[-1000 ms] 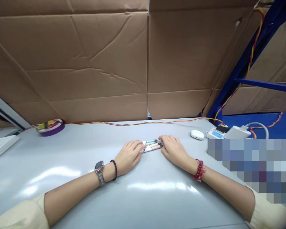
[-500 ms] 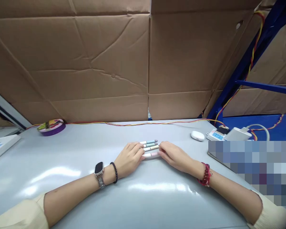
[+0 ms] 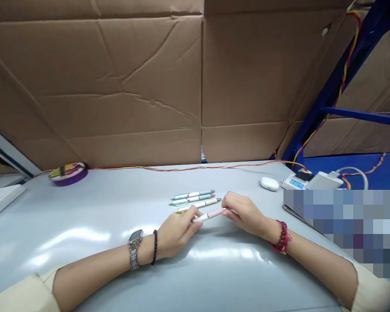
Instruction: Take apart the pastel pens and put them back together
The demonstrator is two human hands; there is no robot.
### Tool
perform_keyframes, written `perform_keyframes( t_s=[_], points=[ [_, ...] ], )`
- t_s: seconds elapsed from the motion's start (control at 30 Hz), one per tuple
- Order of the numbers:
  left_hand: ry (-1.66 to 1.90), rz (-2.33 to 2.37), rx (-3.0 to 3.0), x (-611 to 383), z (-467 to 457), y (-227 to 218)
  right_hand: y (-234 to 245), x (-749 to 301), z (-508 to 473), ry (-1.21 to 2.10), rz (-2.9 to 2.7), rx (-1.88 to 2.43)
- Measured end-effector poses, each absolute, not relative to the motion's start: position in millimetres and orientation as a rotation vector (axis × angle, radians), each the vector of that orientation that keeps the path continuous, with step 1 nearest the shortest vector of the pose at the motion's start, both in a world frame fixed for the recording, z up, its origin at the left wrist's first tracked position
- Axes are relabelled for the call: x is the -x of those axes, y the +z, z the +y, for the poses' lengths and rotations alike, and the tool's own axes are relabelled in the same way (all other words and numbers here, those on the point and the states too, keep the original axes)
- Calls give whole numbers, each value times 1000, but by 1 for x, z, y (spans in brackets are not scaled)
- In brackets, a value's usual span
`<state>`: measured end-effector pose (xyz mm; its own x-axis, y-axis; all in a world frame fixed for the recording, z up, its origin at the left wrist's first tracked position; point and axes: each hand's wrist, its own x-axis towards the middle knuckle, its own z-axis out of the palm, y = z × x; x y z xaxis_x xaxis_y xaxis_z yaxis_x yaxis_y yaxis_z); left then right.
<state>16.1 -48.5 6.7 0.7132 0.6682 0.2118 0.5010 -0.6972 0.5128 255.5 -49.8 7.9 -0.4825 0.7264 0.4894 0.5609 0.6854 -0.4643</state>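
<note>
Both of my hands hold one pink and white pen [image 3: 211, 215] just above the grey table [image 3: 117, 225]. My left hand [image 3: 178, 229], with a watch and a black bead bracelet on the wrist, pinches the pen's left end. My right hand [image 3: 242, 211], with a red bracelet, grips its right end. Three more pens [image 3: 195, 199] lie side by side on the table just beyond my hands: a blue one, a green one and a cream one.
A purple round tin [image 3: 69, 173] sits at the back left. A white earbud case [image 3: 268, 183], a power strip [image 3: 295, 183] and a white charger [image 3: 321, 180] lie at the back right. A cardboard wall [image 3: 149, 86] stands behind the table. A white box [image 3: 0, 199] lies at the left edge.
My hands pulled the pink pen out of the group and drew it toward me. The other three pens stayed on the table and now show in full.
</note>
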Motion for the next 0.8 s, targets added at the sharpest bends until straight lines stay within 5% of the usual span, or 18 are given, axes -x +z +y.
perform_keyframes(
  t_s=[0.8],
  points=[
    [597,920,-2577,-13,-32,2,14,-259,-48,59,-2371,827]
  ],
)
